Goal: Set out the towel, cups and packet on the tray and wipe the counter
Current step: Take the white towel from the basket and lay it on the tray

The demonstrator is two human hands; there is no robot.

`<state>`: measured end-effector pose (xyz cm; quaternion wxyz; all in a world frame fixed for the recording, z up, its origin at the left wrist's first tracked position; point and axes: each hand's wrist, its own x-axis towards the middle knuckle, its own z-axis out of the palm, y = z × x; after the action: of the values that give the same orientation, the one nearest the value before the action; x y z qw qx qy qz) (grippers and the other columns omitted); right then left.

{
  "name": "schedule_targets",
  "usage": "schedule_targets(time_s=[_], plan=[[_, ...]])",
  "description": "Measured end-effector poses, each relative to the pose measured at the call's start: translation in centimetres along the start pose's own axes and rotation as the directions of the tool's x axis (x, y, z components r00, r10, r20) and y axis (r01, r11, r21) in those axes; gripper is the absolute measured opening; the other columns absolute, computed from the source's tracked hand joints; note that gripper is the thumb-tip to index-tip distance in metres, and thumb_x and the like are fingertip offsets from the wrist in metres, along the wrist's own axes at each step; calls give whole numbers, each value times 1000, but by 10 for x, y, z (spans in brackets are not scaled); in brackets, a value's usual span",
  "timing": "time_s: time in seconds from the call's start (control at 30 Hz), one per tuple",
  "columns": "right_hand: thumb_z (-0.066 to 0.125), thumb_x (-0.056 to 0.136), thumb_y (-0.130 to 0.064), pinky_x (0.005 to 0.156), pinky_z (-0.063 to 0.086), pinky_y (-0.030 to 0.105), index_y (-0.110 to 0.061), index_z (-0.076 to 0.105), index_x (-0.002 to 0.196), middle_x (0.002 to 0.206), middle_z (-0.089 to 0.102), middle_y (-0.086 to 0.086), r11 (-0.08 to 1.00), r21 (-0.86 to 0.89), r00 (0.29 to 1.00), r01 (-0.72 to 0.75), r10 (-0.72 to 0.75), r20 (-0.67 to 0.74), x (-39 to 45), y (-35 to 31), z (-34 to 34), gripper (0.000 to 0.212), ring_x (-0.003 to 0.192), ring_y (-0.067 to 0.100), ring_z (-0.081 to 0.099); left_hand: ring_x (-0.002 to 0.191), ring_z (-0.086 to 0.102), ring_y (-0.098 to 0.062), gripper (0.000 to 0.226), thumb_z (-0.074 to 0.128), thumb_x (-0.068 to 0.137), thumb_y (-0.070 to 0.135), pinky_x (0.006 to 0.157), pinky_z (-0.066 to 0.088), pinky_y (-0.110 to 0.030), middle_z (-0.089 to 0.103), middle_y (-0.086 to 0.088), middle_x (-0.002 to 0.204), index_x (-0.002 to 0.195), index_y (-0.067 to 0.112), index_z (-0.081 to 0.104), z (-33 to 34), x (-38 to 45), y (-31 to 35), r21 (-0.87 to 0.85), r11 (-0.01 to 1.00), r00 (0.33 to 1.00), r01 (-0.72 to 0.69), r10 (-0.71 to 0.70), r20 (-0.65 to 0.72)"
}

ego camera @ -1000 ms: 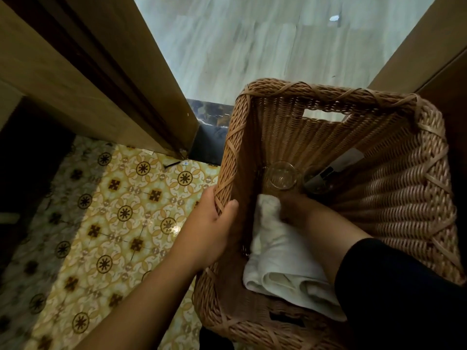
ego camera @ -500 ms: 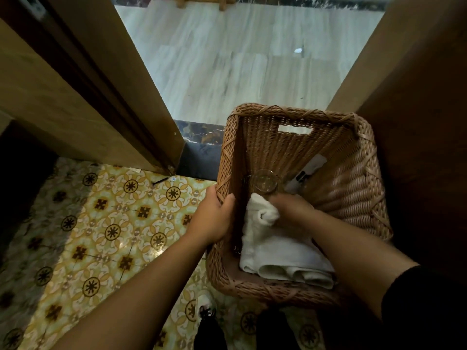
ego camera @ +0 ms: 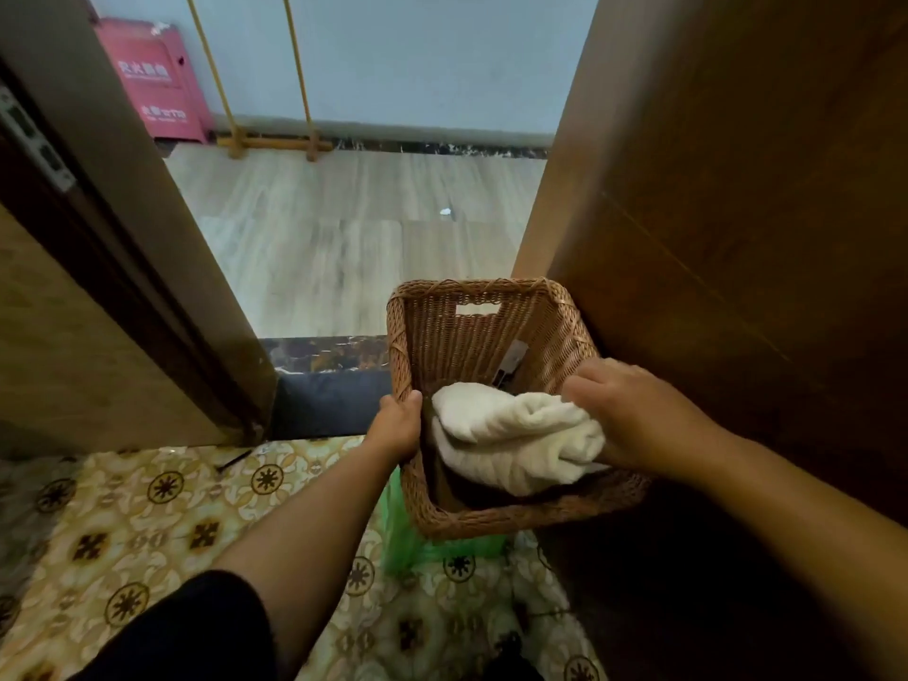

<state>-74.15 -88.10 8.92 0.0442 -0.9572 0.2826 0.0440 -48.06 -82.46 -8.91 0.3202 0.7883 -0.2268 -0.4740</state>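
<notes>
Right hand (ego camera: 634,415) gripping rolled white terry towel (ego camera: 516,437) at near end of brown woven wicker basket (ego camera: 560,312); left hand (ego camera: 399,425) clamping left rim. Risk: towel unrolling, snagging small packet (ego camera: 511,358) propped against far right wall.

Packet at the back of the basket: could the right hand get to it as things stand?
Probably not: the right hand is gripping the towel, which lies between it and the packet.

A single head-worn wide-angle camera looks steeply down and forward from above. Both forearms reach away from it to a wicker basket (ego camera: 491,336), close below at lower centre. Beyond the left hand's (ego camera: 395,425) grip on the rim, a doorway floor (ego camera: 344,248) recedes.
</notes>
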Motion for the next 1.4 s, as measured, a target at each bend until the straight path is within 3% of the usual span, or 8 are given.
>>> schedule_targets(time_s=[0.1,0.23,0.33,0.43,0.57,0.73,0.87,1.4], plan=[[70,81,-42,58,47,39,-17,60,91,92,55,-2,988,147,993,-39,55,-108,-34,-21,-53,29,80,17,51,142,24,-41,72,33,99,53,113,26,-57,18,-18,160,154,15,7,-1,-12,9,105,990,994,-94,100,-52],[74,72,-32,57,48,31,-21,56,89,83,56,-7,975,223,970,-18,72,-233,-43,-31,-134,27,69,8,51,145,22,-27,55,38,103,43,117,22,-46,22,-8,160,149,18,26,6,-54,38,169,843,855,-511,518,4],[72,65,-33,57,34,12,-20,50,89,77,50,-8,992,128,955,18,21,-295,-6,-36,-175,35,69,12,44,130,46,-31,39,41,95,59,109,36,-44,53,-8,140,125,42,57,2,-111,42,-137,878,877,-459,472,92],[72,71,-39,57,30,19,-27,46,100,88,49,-4,988,115,932,99,-52,-359,52,-45,-195,40,79,17,46,110,64,-12,61,46,54,97,95,49,-38,72,13,112,95,58,69,-16,-149,26,-469,795,893,-384,449,29],[73,75,-42,57,31,22,-26,52,101,88,52,-1,942,106,870,317,-245,-429,125,-101,-205,36,69,13,47,121,53,0,74,65,70,72,103,44,-34,58,22,129,133,41,43,-44,-183,6,-265,746,791,-611,567,-228],[74,71,-42,62,38,28,-24,57,98,88,55,0,835,64,772,547,-474,-423,207,-233,-206,37,73,17,51,118,59,-7,54,70,86,37,97,50,-35,63,9,129,135,27,50,-109,-213,-27,-289,675,687,-679,445,-574],[73,71,-35,68,42,37,-26,55,91,85,56,0,749,36,707,661,-607,-362,265,-345,-186,29,81,24,54,112,62,-8,38,64,89,37,94,51,-32,68,12,122,127,33,58,-179,-223,-80,-334,681,667,-652,305,-679],[69,84,-32,68,36,34,-19,54,90,89,54,2,553,-35,540,832,-823,-174,476,-691,-149,21,83,24,49,117,61,-28,41,62,95,25,100,48,-48,66,-8,127,134,17,54,-458,-168,-207,-588,446,668,-675,33,-743]])
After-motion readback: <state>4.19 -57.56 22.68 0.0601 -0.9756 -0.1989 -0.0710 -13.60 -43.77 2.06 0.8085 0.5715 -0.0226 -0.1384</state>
